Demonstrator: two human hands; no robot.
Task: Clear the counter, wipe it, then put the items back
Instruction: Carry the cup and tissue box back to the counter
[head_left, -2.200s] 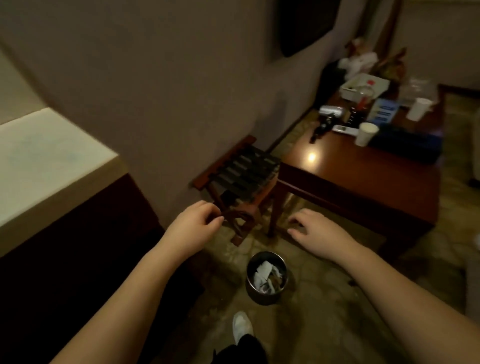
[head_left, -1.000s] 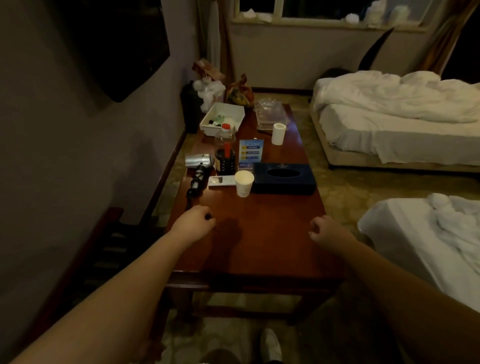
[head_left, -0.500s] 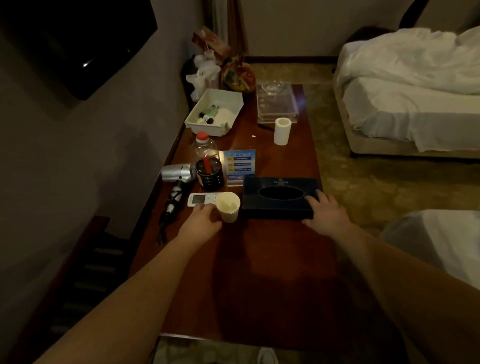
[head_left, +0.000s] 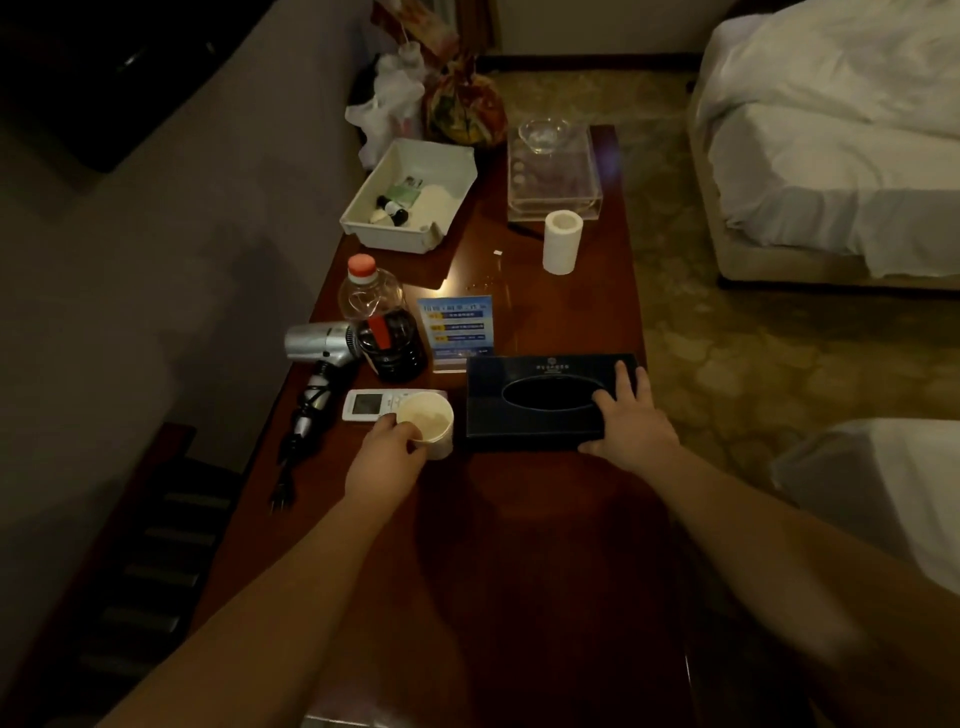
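Head | L hand (head_left: 384, 457) fingers curled round pale cup (head_left: 427, 423) | R hand (head_left: 631, 423) fingers flat on dark tissue box (head_left: 530, 402)

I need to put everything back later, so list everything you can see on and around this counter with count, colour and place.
paper cup: 1, cream, near left, gripped
tissue box: 1, dark blue, near right
remote: 1, white, behind the cup
hair dryer: 1, silver and black, left edge
bottle: 1, clear, red cap, left
dark jar: 1, beside the dryer
sign card: 1, blue, middle
paper roll: 1, white, far right
white tray: 1, far left
clear tray: 1, far end
beds: 2, white, right
left hand: on the cup
right hand: on the box
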